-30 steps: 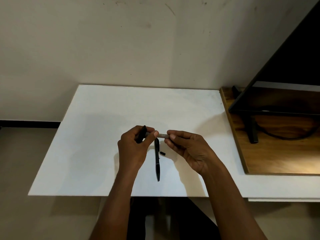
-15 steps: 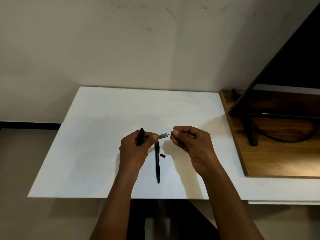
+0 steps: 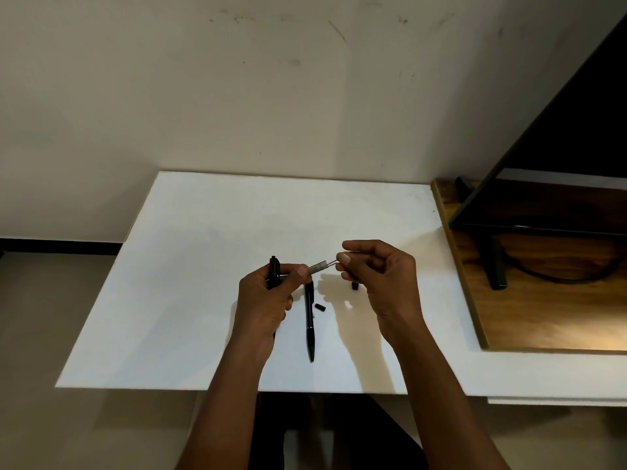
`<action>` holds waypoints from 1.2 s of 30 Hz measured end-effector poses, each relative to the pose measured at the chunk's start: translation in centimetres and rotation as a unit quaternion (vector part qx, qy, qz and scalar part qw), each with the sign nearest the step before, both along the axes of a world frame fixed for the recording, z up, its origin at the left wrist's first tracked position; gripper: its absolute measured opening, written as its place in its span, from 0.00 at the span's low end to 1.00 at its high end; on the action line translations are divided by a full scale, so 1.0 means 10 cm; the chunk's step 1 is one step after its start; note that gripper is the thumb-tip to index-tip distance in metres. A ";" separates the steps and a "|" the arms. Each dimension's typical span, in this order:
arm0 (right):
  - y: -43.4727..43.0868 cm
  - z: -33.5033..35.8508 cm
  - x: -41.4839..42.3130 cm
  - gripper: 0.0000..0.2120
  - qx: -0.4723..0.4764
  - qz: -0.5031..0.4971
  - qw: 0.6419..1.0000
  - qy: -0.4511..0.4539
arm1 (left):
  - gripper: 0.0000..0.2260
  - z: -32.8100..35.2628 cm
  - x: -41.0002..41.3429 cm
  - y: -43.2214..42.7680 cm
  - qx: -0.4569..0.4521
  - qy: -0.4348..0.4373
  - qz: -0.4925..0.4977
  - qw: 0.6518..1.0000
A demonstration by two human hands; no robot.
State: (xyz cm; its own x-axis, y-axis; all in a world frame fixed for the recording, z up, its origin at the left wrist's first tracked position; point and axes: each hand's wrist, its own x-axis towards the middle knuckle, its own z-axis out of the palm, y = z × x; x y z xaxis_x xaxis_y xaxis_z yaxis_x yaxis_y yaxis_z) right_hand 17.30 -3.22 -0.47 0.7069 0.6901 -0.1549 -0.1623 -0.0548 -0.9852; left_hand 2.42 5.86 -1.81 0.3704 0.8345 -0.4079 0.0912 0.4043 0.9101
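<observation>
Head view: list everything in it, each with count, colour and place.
white board: 1, white, flat against the wall
pen: 1, black, lying on the board between the hands
small cap piece: 1, black, on the board just right of the pen
second small piece: 1, black, on the board by the right hand
pen barrel: 1, black, in the left hand
refill tube: 1, grey, in the air between the hands
wooden surface: 1, brown, right of the board
screen: 1, black, on the wooden surface
wall: 1, beige, behind
left hand: 1, holds the barrel, thumb on the tube
right hand: 1, pinches the tube's thin end
</observation>
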 end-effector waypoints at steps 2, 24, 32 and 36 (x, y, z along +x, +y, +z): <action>0.01 -0.01 0.00 0.07 -0.007 -0.007 1.000 -0.017 | 0.03 0.00 0.00 0.00 -0.010 -0.002 -0.001 1.000; 0.04 0.01 0.00 0.05 -0.009 -0.065 0.995 -0.078 | 0.06 -0.07 -0.02 0.03 -0.080 -0.025 -0.020 0.996; 0.05 0.00 -0.02 0.06 0.002 -0.037 0.998 -0.060 | 0.05 -0.09 -0.01 0.03 -0.088 -0.030 -0.020 0.995; 0.04 0.00 -0.01 0.07 -0.006 -0.025 0.998 -0.064 | 0.05 -0.09 -0.01 0.03 -0.088 -0.031 -0.019 0.995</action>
State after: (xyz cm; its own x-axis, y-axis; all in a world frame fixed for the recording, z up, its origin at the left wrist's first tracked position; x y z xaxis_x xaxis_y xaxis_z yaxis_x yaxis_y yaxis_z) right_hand 17.18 -2.79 -0.50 0.7554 0.6517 -0.0687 -0.0382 -0.0610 -0.9974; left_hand 2.31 6.18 -2.74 0.4297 0.7369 -0.5219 0.0556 0.5553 0.8298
